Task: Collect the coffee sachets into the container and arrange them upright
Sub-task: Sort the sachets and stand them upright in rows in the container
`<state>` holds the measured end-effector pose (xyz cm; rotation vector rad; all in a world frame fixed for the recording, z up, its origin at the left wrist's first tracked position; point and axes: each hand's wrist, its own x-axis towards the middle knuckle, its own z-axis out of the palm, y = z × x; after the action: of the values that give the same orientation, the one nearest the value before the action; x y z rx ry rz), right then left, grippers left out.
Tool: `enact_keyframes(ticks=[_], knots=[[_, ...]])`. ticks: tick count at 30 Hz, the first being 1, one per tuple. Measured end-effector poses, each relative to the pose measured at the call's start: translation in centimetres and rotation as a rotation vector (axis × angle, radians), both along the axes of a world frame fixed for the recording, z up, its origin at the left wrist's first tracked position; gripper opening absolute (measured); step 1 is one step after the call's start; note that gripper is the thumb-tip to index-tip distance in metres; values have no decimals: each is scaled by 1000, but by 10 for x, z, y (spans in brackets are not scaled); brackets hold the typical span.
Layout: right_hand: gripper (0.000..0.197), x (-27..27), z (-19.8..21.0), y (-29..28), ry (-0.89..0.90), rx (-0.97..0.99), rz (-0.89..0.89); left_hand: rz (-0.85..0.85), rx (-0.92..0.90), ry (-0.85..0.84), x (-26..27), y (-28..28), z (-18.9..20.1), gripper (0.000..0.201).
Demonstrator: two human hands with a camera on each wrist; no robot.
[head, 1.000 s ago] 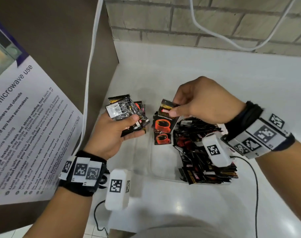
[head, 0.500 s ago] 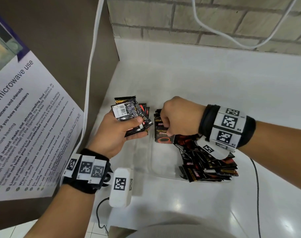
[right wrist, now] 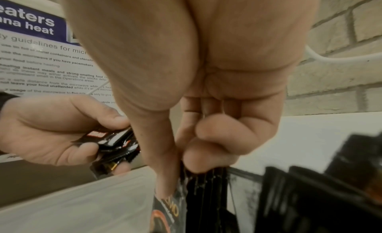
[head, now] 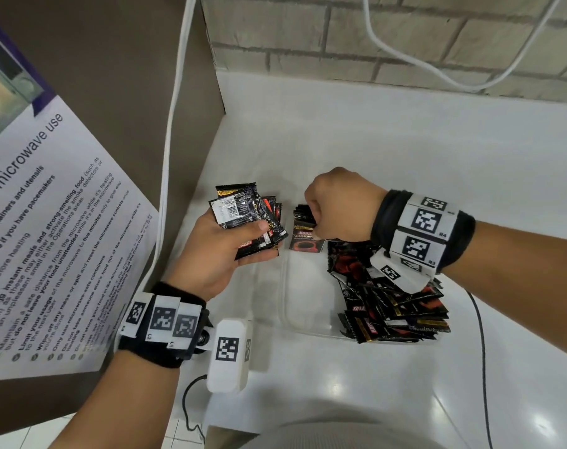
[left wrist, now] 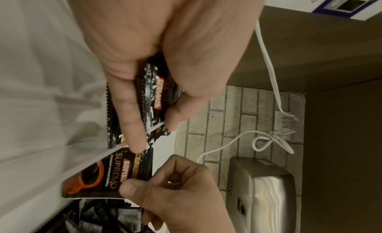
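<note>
My left hand (head: 240, 241) holds a fanned stack of black coffee sachets (head: 243, 212) above the counter, left of the clear container (head: 295, 306). In the left wrist view its thumb and fingers (left wrist: 132, 115) clamp the stack (left wrist: 157, 97). My right hand (head: 337, 205) pinches the top of a few upright sachets (head: 306, 234) at the container's far left end; the thumb and forefinger grip shows in the right wrist view (right wrist: 179, 169). A loose heap of sachets (head: 389, 299) fills the container's right half.
A microwave-use poster (head: 49, 228) hangs on the brown panel at left, with a white cable (head: 175, 124) running down beside it. A brick wall (head: 405, 37) backs the white counter (head: 405, 163). A steel appliance (left wrist: 260, 195) appears in the left wrist view.
My right hand came down from above the container with the sachets it held and now sets them upright at the far left end. The left hand kept its stack almost still.
</note>
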<state>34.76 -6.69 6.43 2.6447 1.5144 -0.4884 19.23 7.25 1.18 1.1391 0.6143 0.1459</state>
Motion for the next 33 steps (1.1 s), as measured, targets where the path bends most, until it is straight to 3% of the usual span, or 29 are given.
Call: enact_keyframes(ticks=[11,14,19,23,29,33], knots=[[29,2,5,-1,22,33,-5,8,-145,-53,-1,-1,1,46],[29,3,18,-6,73,129,-69,-23,-186,-70,-2,-3,4,58],[29,-9,43,-19,328,420,-209,-134,-124,-98,-1,-13,14,49],[36,-18,34,-30,374,521,-242,-223,-73,-80,3,-26,22,56],[14,-4,22,-45,501,550,-368,-173,-189,-55,5,-36,22,46],[3,-5,21,-51,597,561,-399,-232,-131,-56,5,-38,22,46]])
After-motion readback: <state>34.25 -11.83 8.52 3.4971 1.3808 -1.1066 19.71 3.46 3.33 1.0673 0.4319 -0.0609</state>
